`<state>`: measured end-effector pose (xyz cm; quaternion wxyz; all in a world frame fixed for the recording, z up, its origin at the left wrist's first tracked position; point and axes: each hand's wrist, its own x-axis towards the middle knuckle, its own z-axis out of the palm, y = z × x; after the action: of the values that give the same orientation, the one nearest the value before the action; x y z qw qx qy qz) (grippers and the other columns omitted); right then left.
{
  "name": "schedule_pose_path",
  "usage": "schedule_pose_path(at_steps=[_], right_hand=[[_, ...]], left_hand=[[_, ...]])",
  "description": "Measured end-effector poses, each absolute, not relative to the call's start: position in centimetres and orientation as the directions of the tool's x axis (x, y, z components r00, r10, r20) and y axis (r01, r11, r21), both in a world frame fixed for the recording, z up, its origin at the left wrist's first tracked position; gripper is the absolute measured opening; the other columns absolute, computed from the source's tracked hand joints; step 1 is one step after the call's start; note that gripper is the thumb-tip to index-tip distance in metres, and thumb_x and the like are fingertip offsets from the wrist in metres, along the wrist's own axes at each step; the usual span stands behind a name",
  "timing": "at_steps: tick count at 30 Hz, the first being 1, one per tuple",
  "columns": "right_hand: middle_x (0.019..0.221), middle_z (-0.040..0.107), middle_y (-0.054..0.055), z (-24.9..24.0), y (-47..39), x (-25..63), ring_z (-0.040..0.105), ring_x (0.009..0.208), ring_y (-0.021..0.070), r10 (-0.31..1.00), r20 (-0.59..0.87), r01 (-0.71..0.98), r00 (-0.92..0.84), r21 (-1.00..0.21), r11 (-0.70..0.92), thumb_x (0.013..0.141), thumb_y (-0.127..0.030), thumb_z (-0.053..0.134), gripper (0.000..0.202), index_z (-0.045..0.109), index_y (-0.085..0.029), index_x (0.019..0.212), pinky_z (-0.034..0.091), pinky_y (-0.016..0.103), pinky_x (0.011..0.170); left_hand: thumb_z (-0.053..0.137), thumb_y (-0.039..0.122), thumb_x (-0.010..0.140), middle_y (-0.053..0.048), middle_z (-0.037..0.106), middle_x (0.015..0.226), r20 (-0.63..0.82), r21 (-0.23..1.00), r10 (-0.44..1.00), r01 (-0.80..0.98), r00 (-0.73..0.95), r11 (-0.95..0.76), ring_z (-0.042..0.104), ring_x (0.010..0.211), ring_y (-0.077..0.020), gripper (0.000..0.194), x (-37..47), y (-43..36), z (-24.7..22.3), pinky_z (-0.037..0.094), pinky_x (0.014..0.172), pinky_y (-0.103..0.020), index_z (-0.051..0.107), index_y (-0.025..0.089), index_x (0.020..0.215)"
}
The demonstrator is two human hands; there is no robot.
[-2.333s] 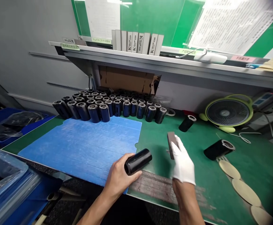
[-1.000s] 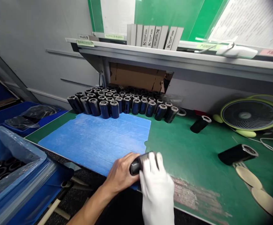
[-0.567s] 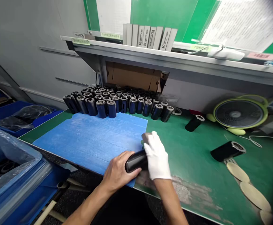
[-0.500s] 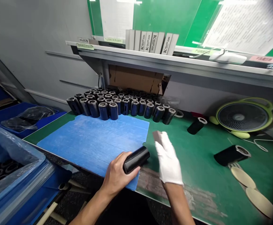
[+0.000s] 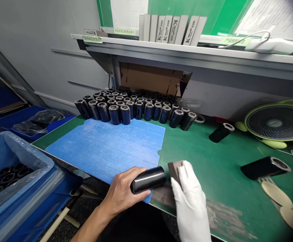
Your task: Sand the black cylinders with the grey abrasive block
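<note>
My bare left hand (image 5: 127, 186) is wrapped round a glossy black cylinder (image 5: 150, 179) tilted over the table's front part. My right hand (image 5: 190, 195), in a white glove, grips a flat grey-brown sanding block (image 5: 175, 171) between thumb and fingers. The block is close to the cylinder's right end, with a small gap between them. Beneath the cylinder are the right edge of a blue sheet (image 5: 106, 144) and a worn, dusty strip of green tabletop (image 5: 222, 215).
Several black cylinders (image 5: 114, 115) stand in rows at the back. Two more cylinders (image 5: 220, 132) (image 5: 264, 167) lie to the right, near a fan (image 5: 277, 122). Grey blocks marked 220 (image 5: 171, 30) line the shelf. A lined blue bin (image 5: 43, 168) holding black parts is at left.
My right hand has come down and nearer with the sanding block, now level with the cylinder's end. My left hand has turned the cylinder closer to horizontal. The view has shifted.
</note>
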<state>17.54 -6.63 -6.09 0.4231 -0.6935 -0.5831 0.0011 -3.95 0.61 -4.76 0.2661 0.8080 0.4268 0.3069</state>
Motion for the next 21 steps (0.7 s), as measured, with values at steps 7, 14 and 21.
schedule_pose_path(at_steps=[7, 14, 21], right_hand=[[0.155, 0.044, 0.015, -3.4, -4.2, 14.2, 0.033, 0.148, 0.0341, 0.897, 0.442, 0.998, -0.009, -0.058, 0.039, 0.102, -0.020, 0.040, 0.039, 0.054, -0.018, 0.139, 0.053, 0.041, 0.084], [0.148, 0.052, 0.014, -3.8, -4.4, 14.2, 0.045, 0.140, 0.0333, 0.906, 0.424, 0.999, 0.006, 0.045, -0.028, 0.100, -0.020, 0.044, 0.032, 0.063, -0.017, 0.125, 0.052, 0.036, 0.068], [0.149, 0.052, 0.013, -3.6, -4.3, 13.2, 0.043, 0.141, 0.0331, 0.886, 0.464, 1.000, -0.008, 0.020, -0.002, 0.099, -0.019, 0.044, 0.034, 0.060, -0.020, 0.129, 0.051, 0.035, 0.070]], left_hand=[[0.081, 0.030, 0.076, -0.004, 0.072, 0.118, 0.331, 0.678, 0.848, 0.521, 0.414, -0.519, 0.072, 0.104, -0.0238, 0.055, -3.4, 0.7, -5.7, 0.059, 0.090, -0.035, 0.062, 0.025, 0.128], [0.081, 0.025, 0.075, -0.004, 0.074, 0.115, 0.343, 0.696, 0.841, 0.488, 0.419, -0.527, 0.073, 0.100, -0.0233, 0.053, -3.4, 0.8, -5.6, 0.061, 0.088, -0.033, 0.064, 0.025, 0.125], [0.080, 0.022, 0.073, -0.003, 0.075, 0.117, 0.331, 0.706, 0.861, 0.504, 0.387, -0.498, 0.073, 0.104, -0.0244, 0.053, -3.2, 0.9, -5.7, 0.061, 0.090, -0.034, 0.065, 0.025, 0.124]])
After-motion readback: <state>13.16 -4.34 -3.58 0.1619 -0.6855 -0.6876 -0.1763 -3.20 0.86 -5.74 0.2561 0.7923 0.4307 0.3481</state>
